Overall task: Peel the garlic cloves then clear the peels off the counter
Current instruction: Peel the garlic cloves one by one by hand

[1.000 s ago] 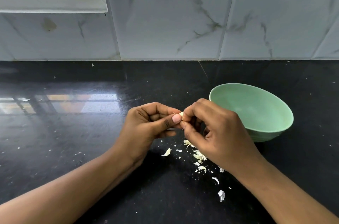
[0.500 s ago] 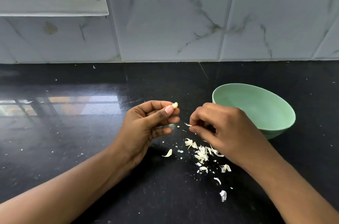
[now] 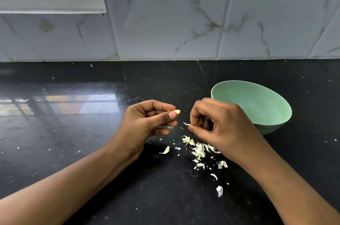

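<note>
A: Garlic clove (image 3: 177,111)?
B: Small, pale, smooth, pinched by the left hand (image 3: 145,125) between thumb and fingertip, above the glossy black counter (image 3: 92,151).
A: Right hand (image 3: 219,129)?
B: Curled, pinching a thin papery peel strip (image 3: 186,123). Flaky peels (image 3: 199,150) lie beneath, near the round green bowl (image 3: 257,106).

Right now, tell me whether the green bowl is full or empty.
Empty, as far as visible: the green bowl shows only bare inner wall; the right hand covers part of its rim.
</note>
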`<action>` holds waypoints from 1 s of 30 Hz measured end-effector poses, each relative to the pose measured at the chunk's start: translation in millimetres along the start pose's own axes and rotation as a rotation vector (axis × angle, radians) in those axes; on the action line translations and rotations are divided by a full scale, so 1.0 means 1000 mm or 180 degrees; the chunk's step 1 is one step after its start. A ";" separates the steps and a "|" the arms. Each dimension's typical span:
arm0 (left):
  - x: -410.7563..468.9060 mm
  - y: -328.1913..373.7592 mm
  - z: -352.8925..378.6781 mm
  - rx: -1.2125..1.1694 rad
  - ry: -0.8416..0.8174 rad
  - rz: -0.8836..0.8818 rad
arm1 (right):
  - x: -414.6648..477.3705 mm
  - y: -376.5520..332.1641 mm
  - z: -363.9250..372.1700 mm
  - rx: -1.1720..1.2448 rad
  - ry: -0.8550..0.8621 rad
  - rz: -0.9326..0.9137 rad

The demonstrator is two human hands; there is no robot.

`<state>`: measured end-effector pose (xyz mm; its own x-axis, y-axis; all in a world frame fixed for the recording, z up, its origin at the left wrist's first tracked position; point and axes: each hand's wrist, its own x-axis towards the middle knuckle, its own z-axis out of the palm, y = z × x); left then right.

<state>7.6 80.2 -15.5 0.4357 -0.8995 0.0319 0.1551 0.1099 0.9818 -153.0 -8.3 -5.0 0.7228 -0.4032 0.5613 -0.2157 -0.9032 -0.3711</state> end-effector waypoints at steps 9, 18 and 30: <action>0.001 -0.002 0.000 0.0200 -0.0084 0.0096 | -0.002 -0.002 0.002 0.0282 0.0060 0.0358; -0.002 -0.003 0.000 0.0442 -0.0193 0.0273 | 0.000 -0.002 0.001 0.0265 0.0296 0.0301; -0.003 -0.002 -0.001 0.0539 -0.0217 0.0363 | 0.000 -0.003 -0.002 0.0395 0.0411 0.0326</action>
<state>6.6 83.1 -17.4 0.3802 -0.9124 0.1515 -0.0456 0.1452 0.9884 -153.7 -5.5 -2.5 0.6093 -0.5148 0.6031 -0.1953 -0.8346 -0.5151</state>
